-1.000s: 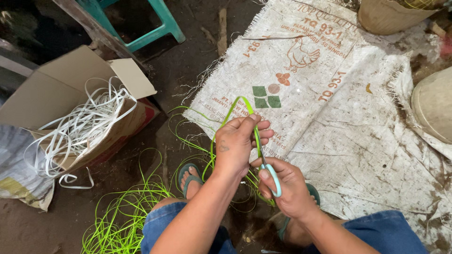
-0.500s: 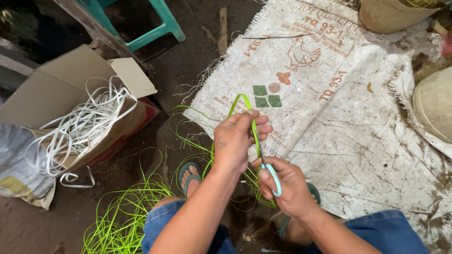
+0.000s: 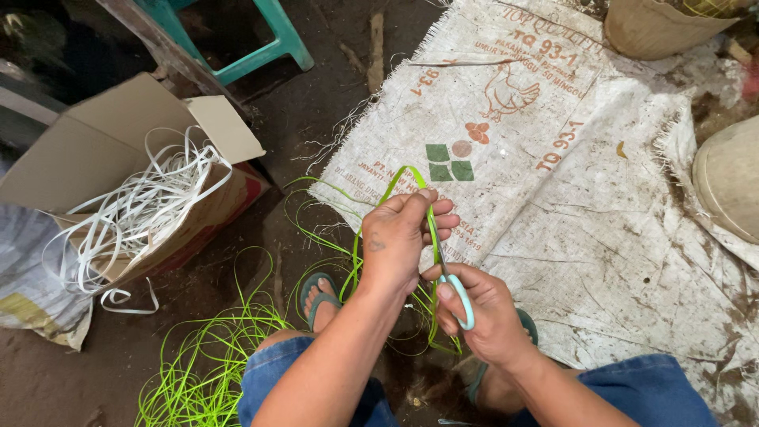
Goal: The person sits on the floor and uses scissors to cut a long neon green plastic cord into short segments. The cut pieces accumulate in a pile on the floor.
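1. Since the earlier frame almost nothing has moved; both hands stay put over the sack [image 3: 601, 198].
2. The left hand [image 3: 395, 241] pinches the green strip [image 3: 399, 180], looped above the sack's near edge.
3. The right hand [image 3: 482, 316] grips scissors [image 3: 458, 296].
4. The strip looks light, springy and slick; hold it close to the cut.

Dim, even daylight; sharp centre, wide-angle edge distortion.

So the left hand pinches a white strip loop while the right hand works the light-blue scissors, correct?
Not quite: in the head view the strip looped in the left hand is bright green, not white. The right hand does hold the light-blue scissors.
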